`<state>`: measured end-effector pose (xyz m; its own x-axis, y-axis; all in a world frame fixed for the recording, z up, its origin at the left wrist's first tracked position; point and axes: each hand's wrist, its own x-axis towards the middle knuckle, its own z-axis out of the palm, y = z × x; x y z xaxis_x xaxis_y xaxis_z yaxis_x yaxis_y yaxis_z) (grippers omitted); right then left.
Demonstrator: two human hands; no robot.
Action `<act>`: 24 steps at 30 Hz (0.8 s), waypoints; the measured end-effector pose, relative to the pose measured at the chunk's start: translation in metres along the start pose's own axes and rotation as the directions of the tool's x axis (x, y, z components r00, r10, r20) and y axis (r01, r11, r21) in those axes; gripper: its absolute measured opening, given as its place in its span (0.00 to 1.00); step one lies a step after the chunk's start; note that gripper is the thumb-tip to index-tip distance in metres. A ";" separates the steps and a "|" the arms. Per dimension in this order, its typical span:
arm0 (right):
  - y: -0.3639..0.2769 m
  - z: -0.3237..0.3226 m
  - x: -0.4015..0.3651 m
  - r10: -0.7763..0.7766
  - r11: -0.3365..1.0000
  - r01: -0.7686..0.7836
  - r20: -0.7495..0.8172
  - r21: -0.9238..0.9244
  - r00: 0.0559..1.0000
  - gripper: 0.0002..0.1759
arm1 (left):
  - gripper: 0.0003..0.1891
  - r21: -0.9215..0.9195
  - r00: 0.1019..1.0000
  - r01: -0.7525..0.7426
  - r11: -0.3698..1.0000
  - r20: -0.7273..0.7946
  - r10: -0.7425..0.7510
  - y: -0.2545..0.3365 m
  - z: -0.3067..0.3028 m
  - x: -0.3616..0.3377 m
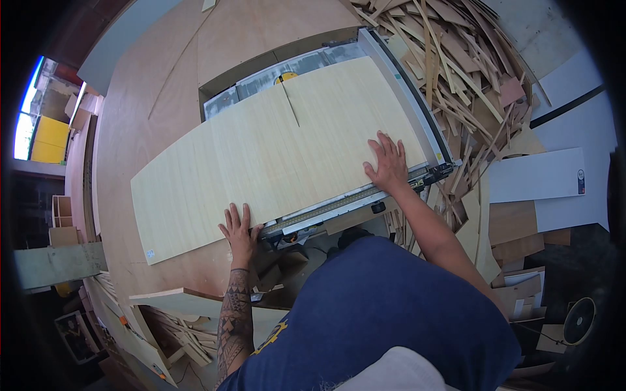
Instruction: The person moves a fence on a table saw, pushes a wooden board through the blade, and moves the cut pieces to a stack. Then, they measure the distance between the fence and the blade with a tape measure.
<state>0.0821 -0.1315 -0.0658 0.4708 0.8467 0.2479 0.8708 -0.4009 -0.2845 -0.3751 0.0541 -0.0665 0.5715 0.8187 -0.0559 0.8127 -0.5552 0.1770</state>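
Note:
A large pale wooden panel point(261, 156) lies across the saw table point(244, 88), with a thin dark slit running in from its far edge beside a yellow piece point(285, 77). Spread fingers of my left hand point(238, 233) rest on the panel's near edge, left of the metal rail point(332, 207). My right hand point(389, 163) lies on the panel near its right end, fingers apart, close to the metal fence point(407, 98). A small label point(150, 253) shows at the panel's near left corner.
Heaped wood offcuts point(456, 72) lie beyond the fence at the right. A white board point(538, 176) and a round fan point(579, 321) are farther right. The wide wooden worktop point(156, 98) extends left, with more strips point(186, 335) stacked below at the lower left.

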 end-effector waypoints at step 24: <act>0.004 0.036 0.111 0.001 0.998 -0.001 0.003 -0.055 1.000 0.43 | 0.41 0.022 0.998 0.051 0.998 -0.024 -0.050 -0.004 -0.014 0.108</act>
<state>0.1330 -0.0262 -0.0730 0.4710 0.8475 0.2446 0.8770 -0.4201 -0.2334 -0.3186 0.1466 -0.0597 0.5271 0.8488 -0.0408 0.8429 -0.5161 0.1523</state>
